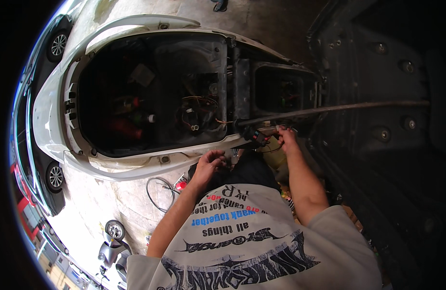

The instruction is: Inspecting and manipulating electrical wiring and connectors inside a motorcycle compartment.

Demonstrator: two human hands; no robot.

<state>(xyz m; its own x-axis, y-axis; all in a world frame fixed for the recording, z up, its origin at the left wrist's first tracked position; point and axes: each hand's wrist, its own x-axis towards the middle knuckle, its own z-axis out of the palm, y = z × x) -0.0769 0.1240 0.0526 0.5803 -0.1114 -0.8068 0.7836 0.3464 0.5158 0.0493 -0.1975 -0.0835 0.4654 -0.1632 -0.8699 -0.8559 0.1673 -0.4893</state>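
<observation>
Shirt: I'm wearing a grey printed tee (pixel 252 241), filling the bottom of the view, both forearms coming up out of it.

Left hand: my left hand (pixel 209 164) is curling loosely, fingers bent, down by the lower edge of the white scooter body (pixel 49 111). Can't tell if it's actually gripping anything, it's too dark under there.

Right hand: my right hand (pixel 287 137) is reaching further up, fingers pinching at some thin wires right at the rim of the open compartment. It's touching, or just beside, a small black device with red marks (pixel 256 135).

Ground stuff: a loop of cable (pixel 158 191) is lying on the concrete to the left of my left arm, something small and red next to it.

Rod: a long metal rod (pixel 329 110) is running from just above my right hand off to the right.

Storage tub: the open under-seat tub (pixel 150 92) is sitting beyond my hands, with loose wiring (pixel 199 113) and red and green bits inside.

Far edge: parked cars (pixel 51 179) and another scooter (pixel 112 241) are off on the left.
</observation>
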